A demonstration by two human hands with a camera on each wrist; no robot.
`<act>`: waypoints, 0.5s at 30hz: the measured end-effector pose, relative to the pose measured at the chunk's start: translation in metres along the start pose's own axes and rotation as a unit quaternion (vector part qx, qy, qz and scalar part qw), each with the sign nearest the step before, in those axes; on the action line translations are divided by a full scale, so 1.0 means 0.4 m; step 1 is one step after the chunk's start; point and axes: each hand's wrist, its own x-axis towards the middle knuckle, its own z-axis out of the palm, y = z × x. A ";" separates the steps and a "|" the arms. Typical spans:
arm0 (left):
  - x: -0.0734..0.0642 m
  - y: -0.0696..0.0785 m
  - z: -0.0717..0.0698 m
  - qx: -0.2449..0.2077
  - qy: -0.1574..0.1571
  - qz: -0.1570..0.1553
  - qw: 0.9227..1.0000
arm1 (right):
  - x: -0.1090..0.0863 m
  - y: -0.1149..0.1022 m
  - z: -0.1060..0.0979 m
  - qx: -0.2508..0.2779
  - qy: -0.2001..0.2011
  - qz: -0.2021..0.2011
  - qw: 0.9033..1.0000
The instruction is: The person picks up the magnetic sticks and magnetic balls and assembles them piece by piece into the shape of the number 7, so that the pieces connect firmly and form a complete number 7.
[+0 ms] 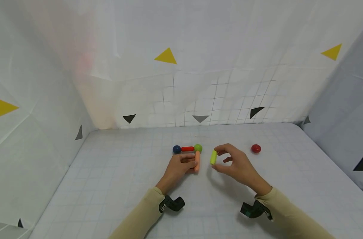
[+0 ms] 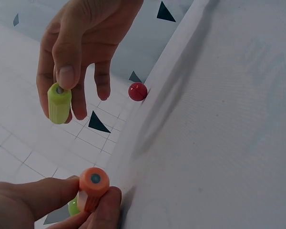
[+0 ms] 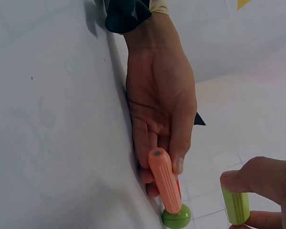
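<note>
My left hand (image 1: 178, 167) pinches an orange ribbed rod (image 1: 197, 162) between thumb and fingers, close over the table. The rod's far end meets a green ball (image 1: 198, 147). From that ball a red rod (image 1: 187, 149) runs left to a dark blue ball (image 1: 177, 149). To the right, my right hand (image 1: 236, 165) holds a yellow-green ribbed rod (image 1: 213, 157) by its two ends, above the table. In the left wrist view a grey disc shows in the end of the orange rod (image 2: 94, 183). The yellow-green rod (image 3: 237, 206) also shows in the right wrist view.
A loose red ball (image 1: 256, 148) lies right of my right hand. The white gridded table (image 1: 115, 172) is bordered by a white back wall (image 1: 199, 83) and side walls with yellow and black triangles. Both wrists carry dark camera mounts (image 1: 172, 203).
</note>
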 end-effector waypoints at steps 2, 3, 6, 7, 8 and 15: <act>0.000 0.000 0.000 -0.002 -0.002 0.000 1.000 | -0.003 -0.004 0.005 0.003 -0.002 -0.004 1.000; 0.000 0.000 0.000 -0.002 -0.002 -0.001 1.000 | -0.004 -0.007 0.007 0.005 -0.003 -0.007 1.000; -0.001 0.000 -0.001 -0.005 -0.004 -0.001 1.000 | -0.008 -0.014 0.014 0.012 -0.007 -0.013 1.000; -0.001 0.000 -0.001 -0.007 -0.005 -0.001 1.000 | -0.010 -0.016 0.017 0.014 -0.008 -0.015 1.000; -0.002 0.000 -0.001 -0.008 -0.005 -0.001 1.000 | -0.011 -0.019 0.020 0.016 -0.010 -0.016 1.000; -0.002 0.001 -0.001 -0.010 -0.007 0.002 1.000 | -0.018 -0.030 0.037 0.025 -0.020 -0.021 0.999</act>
